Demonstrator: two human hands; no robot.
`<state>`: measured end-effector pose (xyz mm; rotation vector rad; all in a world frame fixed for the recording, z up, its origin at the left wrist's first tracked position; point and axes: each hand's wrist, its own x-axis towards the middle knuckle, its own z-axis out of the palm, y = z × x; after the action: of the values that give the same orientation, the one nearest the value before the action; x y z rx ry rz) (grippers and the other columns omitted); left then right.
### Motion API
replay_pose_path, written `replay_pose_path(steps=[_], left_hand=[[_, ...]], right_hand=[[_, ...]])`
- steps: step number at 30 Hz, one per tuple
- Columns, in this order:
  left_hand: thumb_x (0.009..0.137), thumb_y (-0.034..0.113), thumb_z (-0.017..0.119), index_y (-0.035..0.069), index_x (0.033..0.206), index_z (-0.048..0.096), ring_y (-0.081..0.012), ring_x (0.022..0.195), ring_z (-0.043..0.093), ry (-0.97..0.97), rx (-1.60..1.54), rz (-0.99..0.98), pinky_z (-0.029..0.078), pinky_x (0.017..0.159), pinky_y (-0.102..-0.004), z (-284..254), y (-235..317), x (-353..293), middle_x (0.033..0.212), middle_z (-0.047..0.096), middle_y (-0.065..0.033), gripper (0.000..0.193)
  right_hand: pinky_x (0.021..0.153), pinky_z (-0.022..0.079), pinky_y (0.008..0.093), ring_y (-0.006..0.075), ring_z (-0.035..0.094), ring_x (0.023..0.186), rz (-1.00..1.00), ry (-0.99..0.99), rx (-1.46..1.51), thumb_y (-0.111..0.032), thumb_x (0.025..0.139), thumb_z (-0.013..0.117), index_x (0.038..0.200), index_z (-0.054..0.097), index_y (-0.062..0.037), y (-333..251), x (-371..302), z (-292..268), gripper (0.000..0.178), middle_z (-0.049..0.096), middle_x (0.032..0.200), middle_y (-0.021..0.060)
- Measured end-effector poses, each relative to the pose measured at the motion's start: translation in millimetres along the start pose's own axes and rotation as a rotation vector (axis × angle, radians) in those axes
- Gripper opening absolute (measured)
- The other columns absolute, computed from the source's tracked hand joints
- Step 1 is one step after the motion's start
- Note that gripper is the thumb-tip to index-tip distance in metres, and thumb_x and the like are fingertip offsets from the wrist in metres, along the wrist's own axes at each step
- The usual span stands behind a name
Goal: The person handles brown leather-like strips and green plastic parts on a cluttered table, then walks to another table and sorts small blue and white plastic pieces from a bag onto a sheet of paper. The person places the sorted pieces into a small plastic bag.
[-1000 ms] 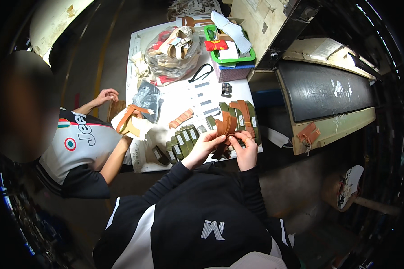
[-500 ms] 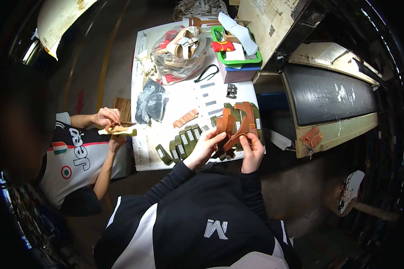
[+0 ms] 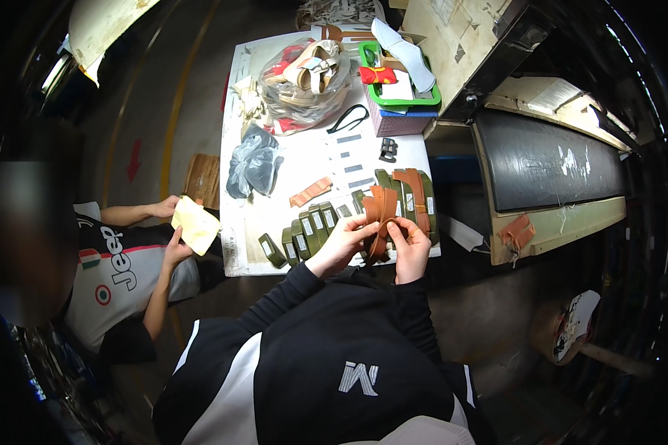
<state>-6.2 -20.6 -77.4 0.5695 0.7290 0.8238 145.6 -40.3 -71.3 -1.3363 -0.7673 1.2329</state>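
Left hand [image 3: 343,245] pinched a bundle of brown straps [image 3: 379,202] from the left, thumb and fingertips together. Right hand [image 3: 410,252] pinched the same bundle at its right edge. Straps were above the near right part of the white counter [image 3: 297,167], in front of a row of green blocks [image 3: 316,222]; whether they touched the blocks, couldn't tell. An orange-brown strip [image 3: 311,192] lay just beyond the row. Farther back: dark plastic bag [image 3: 251,167] left, black loop [image 3: 348,119] mid, green basket [image 3: 388,97] right. On the left, a co-worker held a pale yellow piece [image 3: 196,225] two-handed.
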Motion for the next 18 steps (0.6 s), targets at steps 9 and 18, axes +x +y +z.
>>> replay_pose_path(steps=[9, 18], left_hand=[[0.103, 0.026, 0.047, 0.01, 0.109, 0.054, -0.004, 0.07, 0.051, -0.021, 0.011, 0.043, 0.043, 0.059, -0.0207, 20.3, 3.4, -1.6, 0.087, 0.056, 0.002, 0.019], [0.101, 0.025, 0.052, 0.004, 0.133, 0.041, -0.007, 0.092, 0.052, -0.053, -0.022, 0.072, 0.047, 0.08, -0.0238, -6.6, -22.4, 4.5, 0.106, 0.054, -0.0013, 0.04]], right_hand=[[0.081, 0.049, 0.0236, 0.011, 0.061, 0.09, 0.057, -0.032, 0.099, -0.001, 0.093, 0.059, 0.135, 0.048, 0.0062, -1.5, 0.5, 7.8, 0.044, 0.065, 0.109, 0.0095], [0.088, 0.049, 0.0233, 0.013, 0.062, 0.102, 0.18, -0.225, -0.052, 0.001, 0.093, 0.057, 0.134, 0.048, 0.0087, 10.5, 10.4, 9.1, 0.042, 0.064, 0.116, 0.0139]])
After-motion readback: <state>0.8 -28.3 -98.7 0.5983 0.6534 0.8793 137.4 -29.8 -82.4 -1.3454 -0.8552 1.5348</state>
